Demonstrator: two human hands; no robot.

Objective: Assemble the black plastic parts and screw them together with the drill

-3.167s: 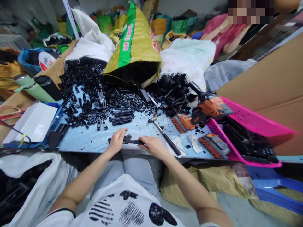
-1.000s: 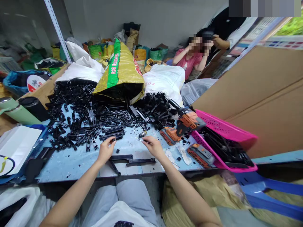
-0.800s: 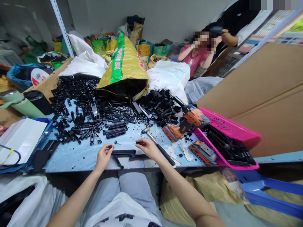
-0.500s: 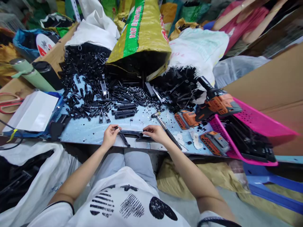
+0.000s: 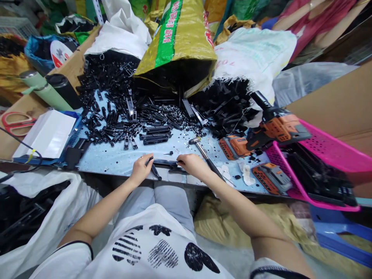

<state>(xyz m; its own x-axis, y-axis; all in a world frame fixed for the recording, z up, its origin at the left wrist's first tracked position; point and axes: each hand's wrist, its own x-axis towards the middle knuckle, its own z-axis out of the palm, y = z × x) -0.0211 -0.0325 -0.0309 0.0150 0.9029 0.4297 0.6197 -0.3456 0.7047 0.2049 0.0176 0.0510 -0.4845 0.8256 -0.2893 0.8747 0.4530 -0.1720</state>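
Here, the fingers of a worker's left hand (image 5: 142, 169) pinch a small black piece (image 5: 150, 159) at the left end of a black bar (image 5: 165, 161), which stretches between both hands near the front edge of the blue bench (image 5: 101, 157). The right hand (image 5: 193, 164) has its fingertips drawn together at the bar's other end — whether they grip anything, I cannot tell. A second bar (image 5: 157, 173) slants from beside the left fingers toward the edge. Just beyond lies a small pin (image 5: 170, 153); rightward, a hammer (image 5: 213, 166), then an orange power tool (image 5: 280, 128) beside a pink basket (image 5: 334, 157). Farther back, black parts (image 5: 107, 77) spread before a yellow sack (image 5: 186, 42) — and a person in red (image 5: 315, 23) is beyond.
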